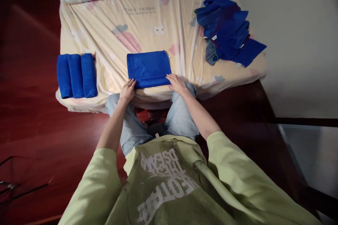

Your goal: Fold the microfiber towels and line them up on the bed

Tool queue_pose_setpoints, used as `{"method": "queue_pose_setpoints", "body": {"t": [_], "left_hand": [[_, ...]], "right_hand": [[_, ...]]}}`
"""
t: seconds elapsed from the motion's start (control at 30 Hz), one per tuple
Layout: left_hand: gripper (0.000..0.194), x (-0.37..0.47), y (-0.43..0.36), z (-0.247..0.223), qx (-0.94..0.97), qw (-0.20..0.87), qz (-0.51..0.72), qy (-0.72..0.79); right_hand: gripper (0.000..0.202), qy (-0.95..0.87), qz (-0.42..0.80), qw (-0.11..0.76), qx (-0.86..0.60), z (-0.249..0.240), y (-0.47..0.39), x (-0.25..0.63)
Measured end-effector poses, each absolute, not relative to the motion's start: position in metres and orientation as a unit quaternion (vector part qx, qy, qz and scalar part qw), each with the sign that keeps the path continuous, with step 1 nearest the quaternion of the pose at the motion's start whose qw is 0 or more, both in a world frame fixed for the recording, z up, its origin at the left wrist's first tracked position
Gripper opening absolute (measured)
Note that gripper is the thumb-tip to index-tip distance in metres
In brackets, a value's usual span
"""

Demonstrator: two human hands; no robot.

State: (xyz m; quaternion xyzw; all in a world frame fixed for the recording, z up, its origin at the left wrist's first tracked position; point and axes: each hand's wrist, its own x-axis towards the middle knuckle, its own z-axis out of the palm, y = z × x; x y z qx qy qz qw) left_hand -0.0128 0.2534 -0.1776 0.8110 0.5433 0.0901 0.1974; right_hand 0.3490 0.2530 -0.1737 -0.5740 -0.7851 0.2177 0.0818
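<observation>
Yellow printed sheet (pixel 105 28) covers the bed by red flooring (pixel 34 119); hands (pixel 151 86) pinch blue cloth's (pixel 149 65) edge.

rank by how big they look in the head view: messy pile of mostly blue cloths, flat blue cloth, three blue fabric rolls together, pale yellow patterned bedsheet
1. Pale yellow patterned bedsheet
2. Messy pile of mostly blue cloths
3. Flat blue cloth and three blue fabric rolls: too alike to rank

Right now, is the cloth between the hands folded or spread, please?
Partly folded: the cloth lies flat except for a folded strip along its near edge.
</observation>
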Motion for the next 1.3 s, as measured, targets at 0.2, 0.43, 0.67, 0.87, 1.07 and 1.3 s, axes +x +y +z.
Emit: {"method": "queue_pose_setpoints", "body": {"t": [0.2,0.43,0.67,0.87,1.07,1.3], "left_hand": [[0.070,-0.010,0.254,-0.177,0.815,0.176,0.089,0.545],[0.066,-0.011,0.258,-0.159,0.812,0.170,0.074,0.554],[0.061,-0.045,0.245,-0.140,0.797,0.248,0.054,0.547],[0.043,-0.040,0.252,-0.132,0.728,0.286,0.137,0.608],[0.039,-0.042,0.259,-0.133,0.677,0.279,0.191,0.654],[0.029,-0.042,0.261,-0.138,0.667,0.293,0.144,0.669]], "right_hand": [[0.066,-0.787,0.204,0.075,-0.577,-0.178,0.257,0.346],[0.064,-0.781,0.184,0.074,-0.592,-0.167,0.258,0.344],[0.049,-0.739,0.252,0.106,-0.615,-0.152,0.235,0.361],[0.037,-0.705,0.273,0.168,-0.633,-0.153,0.243,0.355],[0.031,-0.656,0.298,0.257,-0.644,-0.158,0.253,0.356],[0.021,-0.656,0.257,0.162,-0.691,-0.158,0.253,0.352]]}}
